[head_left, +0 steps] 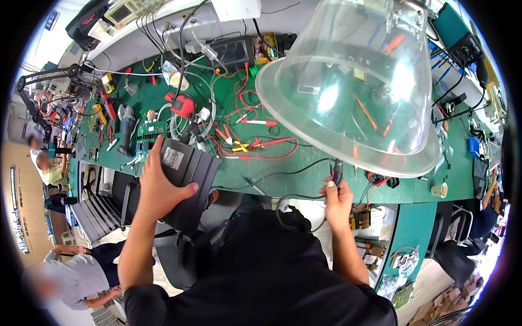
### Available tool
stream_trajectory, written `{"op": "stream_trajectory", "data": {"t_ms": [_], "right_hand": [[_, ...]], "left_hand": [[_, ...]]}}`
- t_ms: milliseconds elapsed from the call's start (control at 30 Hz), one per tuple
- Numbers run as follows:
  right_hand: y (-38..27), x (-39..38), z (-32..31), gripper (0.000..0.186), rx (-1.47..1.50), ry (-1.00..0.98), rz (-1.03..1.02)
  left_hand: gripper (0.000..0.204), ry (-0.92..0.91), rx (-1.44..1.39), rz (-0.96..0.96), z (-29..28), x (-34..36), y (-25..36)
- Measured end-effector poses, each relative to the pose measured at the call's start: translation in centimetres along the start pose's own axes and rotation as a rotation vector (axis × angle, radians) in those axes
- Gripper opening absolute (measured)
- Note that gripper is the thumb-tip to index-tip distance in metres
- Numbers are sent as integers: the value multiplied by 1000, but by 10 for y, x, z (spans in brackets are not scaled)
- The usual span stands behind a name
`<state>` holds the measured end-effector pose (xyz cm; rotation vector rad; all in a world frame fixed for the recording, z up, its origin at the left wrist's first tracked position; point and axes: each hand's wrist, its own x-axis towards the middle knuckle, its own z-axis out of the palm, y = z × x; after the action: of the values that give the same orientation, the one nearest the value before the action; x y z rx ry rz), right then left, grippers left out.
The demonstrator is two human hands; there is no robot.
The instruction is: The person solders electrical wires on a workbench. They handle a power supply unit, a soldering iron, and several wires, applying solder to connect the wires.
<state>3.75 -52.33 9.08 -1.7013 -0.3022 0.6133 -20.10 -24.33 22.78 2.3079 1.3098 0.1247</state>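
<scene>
- Step in hand, as far as I could tell: the person was handling a dark box [191, 183] and a black plug [337, 173] at once, probably sorting out a hookup.
- Left hand [163, 187] was clamped on the box, thumb across its face. Box was well left of the big clear hood [353, 92], lifted at the front edge of the green bench [293, 183].
- Right hand [337, 201] had thumb and fingers pinched together on the plug, right below the hood's front rim.
- My guess, the next move called for turning the box to find its socket while keeping the plug steady. Couldn't tell whether its cable ran to the box.
- Materials: box looked hard and matte, blocky with long ridges and a pale label. Plug was a stubby dark cylinder. Hood was glossy see-through plastic, kinda bell-shaped with a flared lip.
- Bendy red leads [272, 156] lay tangled left of the hood; a small pale cup [439, 189] stood to its right.
</scene>
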Motion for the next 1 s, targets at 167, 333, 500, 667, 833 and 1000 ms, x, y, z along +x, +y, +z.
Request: {"op": "stream_trajectory", "data": {"t_ms": [167,333,500,667,833,1000], "right_hand": [[-16,-24,-40,15,-192,-32,113],[-48,-60,-99,24,-206,-174,200],[-65,-88,-133,19,-335,-4,180],[-80,-107,-145,21,-579,15,213],[-88,-118,-142,18,-689,77,209],[-101,-120,-122,20,-829,42,269]], "left_hand": [[115,16,54,-29,72,9,-24],[114,-19,87,-63,128,22,-24],[116,-72,107,-81,168,37,-12],[116,-79,64,-92,203,50,11],[115,-24,-9,-161,243,59,40],[115,26,-39,-166,276,68,64]]}}
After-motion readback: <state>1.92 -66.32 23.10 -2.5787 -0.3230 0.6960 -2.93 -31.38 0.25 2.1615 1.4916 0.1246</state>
